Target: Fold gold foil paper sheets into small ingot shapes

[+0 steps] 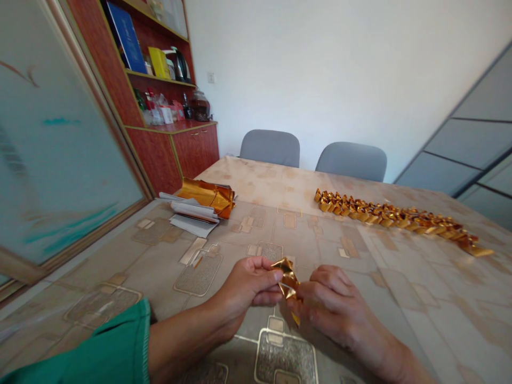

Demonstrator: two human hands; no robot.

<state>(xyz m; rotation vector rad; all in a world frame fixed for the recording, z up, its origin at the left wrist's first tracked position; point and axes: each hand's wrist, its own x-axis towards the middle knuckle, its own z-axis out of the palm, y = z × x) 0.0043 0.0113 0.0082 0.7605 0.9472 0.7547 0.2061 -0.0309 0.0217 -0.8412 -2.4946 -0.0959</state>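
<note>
A small piece of shiny gold foil paper (287, 278), creased and partly folded, is held between both hands above the table. My left hand (256, 282) pinches its upper left side between thumb and fingers. On the other side, my right hand (334, 301) grips the lower right edge with its fingers bent inward. A narrow gold tip pokes out below the right fingers; the rest of that edge is hidden behind them.
A stack of gold and white paper sheets (196, 208) lies at the table's left. Rows of folded gold pieces (392, 216) stretch along the right side. The patterned tablecloth (256, 224) covers the table. Two grey chairs (270, 146) stand behind it, near a red-brown cabinet (172, 149).
</note>
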